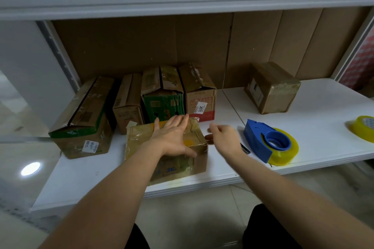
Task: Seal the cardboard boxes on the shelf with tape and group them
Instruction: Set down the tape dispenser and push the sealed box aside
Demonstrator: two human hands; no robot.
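A small taped cardboard box [141, 141] sits near the front edge of the white shelf [303, 123]. My left hand [172, 137] lies flat on its top with fingers spread. My right hand [224, 137] hovers just right of the box, fingers loosely curled and blurred, holding nothing I can see. A blue tape dispenser [261, 137] with a yellow roll lies to the right of that hand. Behind the box, several cardboard boxes stand in a row: a long one [85, 119], a narrow one [127, 105], a green-printed one [162, 97] and a red-printed one [198, 95].
A separate taped box [271, 87] stands at the back right of the shelf. A loose yellow tape roll [362, 129] lies at the far right. Flat cardboard sheets [202, 46] line the back wall. A small dark object [244, 148] lies beside the dispenser.
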